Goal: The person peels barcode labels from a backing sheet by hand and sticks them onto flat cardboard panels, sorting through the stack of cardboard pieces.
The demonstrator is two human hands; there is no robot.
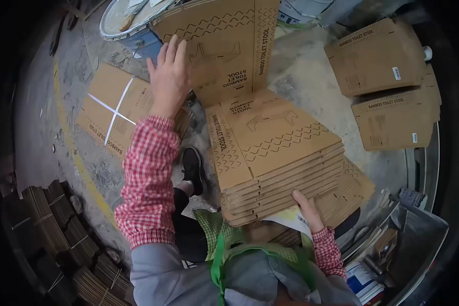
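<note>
A stack of flat cardboard sheets (pixel 285 132), printed "BAMBOO TOILET STOOL", lies tilted across my lap. My right hand (pixel 307 210) grips its near edge; the thumb shows and the other fingers are hidden under the sheets. Behind it, more printed cardboard (pixel 219 51) stands upright, its lower edge meeting the stack's far end. My left hand (pixel 169 74) is raised at the left edge of that upright cardboard, fingers stretched out and holding nothing. Whether it touches the cardboard I cannot tell. Below my right hand, a white and yellow paper (pixel 290 219) partly shows.
A strapped cardboard bundle (pixel 99 109) lies on the floor at left, near a blue drum (pixel 145 43). Two cardboard piles (pixel 375 56) are at right. Dark tied bundles (pixel 66 224) fill the lower left. A grey bin (pixel 418 234) with tools stands at lower right.
</note>
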